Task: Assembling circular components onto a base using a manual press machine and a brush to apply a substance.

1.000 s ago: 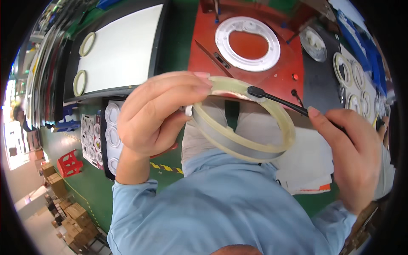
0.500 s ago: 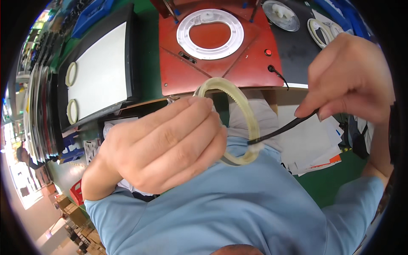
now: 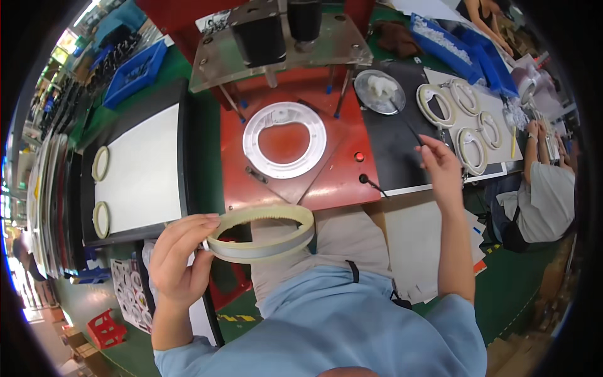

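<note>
My left hand pinches the left side of a cream plastic ring with a toothed inner edge and a grey outer band. The ring is held tilted above my lap, in front of the red machine base. My right hand is closed around a thin black brush-like stick. Its far end reaches into a round clear dish that holds a lump of white paste; whether the tip touches the paste is hard to tell. A white ring-shaped part lies on the red base.
A press head with a clear plate stands over the red base, which bears a red button. Several cream rings lie at the right, with blue bins behind. A white board bears two rings at left. Another person sits far right.
My right hand has carried the black stick away from the ring to the dish. My left hand has moved left and lower, turning the ring flatter. The view has shifted, showing more bench.
</note>
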{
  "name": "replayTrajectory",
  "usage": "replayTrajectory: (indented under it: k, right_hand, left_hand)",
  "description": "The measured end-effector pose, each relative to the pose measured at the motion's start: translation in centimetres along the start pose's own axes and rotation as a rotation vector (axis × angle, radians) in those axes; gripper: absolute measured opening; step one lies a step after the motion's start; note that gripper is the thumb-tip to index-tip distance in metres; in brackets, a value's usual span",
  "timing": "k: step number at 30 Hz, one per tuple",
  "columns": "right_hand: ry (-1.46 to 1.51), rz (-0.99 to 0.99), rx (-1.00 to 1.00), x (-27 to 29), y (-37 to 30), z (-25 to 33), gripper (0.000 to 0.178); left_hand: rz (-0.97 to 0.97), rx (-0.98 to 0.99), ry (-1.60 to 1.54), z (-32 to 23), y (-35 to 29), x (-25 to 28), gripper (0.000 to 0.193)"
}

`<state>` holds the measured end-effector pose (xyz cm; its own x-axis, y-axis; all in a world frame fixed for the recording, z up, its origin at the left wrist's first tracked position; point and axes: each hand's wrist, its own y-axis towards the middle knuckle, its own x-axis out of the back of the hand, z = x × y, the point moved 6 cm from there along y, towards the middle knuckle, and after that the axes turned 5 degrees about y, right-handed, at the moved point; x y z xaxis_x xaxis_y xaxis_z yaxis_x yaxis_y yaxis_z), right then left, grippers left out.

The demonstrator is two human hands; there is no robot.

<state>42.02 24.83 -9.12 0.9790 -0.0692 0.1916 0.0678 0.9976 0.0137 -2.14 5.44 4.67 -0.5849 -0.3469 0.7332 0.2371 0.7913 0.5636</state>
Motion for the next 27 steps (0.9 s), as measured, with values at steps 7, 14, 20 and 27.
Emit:
replayTrajectory:
  k: [7,14,20,27]
  right_hand:
    - [-0.523,-0.126,0.44,-1.8,2.3,-0.6,0.023]
    - [-0.611,-0.176,0.662,-4.1,-1.1,4.8,0.015]
    - [-0.288,0.104,0.96,-13.0,-8.2,14.7,0.021]
    - [-0.4,0.481,0.967,-22.1,-9.8,16.3,0.033]
  left_hand:
    - [-0.092,0.221,-0.202,1.4,0.2,-2.0,0.034]
    - [-0.103,0.444,-0.297,3.2,-0.8,-3.5,0.031]
    - [-0.211,0.65,-0.598,4.7,0.4,-8.1,0.027]
    - [-0.281,0.71,-0.57,5.4,3.1,-11.0,0.021]
